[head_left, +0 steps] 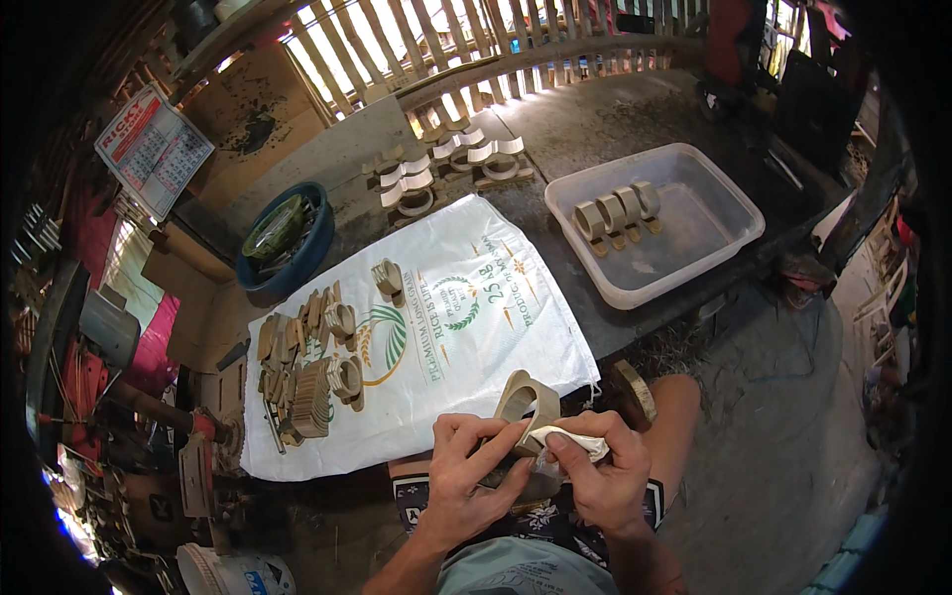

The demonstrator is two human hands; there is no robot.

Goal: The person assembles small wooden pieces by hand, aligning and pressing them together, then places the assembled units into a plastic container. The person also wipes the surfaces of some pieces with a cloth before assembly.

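Over my lap, my left hand (464, 478) is closed around the lower part of a curved tan piece (542, 405) with a ring-like opening, which looks wooden. Pinched in my right hand (603, 478) is a crumpled white thing (587, 443), a cloth or a soft packet; I cannot tell which. Its tip meets the near side of the curved piece. My fingers hide part of both. Just beyond my hands lies a white woven sack (476, 397), bearing a pile of tan slats and curved pieces (315, 392). One similar piece (388, 279) sits apart from the pile.
A clear plastic tub (620, 296) with several curved pieces (617, 211) stands at the right on the dark table (595, 109). More wave-shaped pieces (407, 183) stand beyond the sack. A blue basin (315, 253) is at the left; a white bucket (233, 573) is at the lower left.
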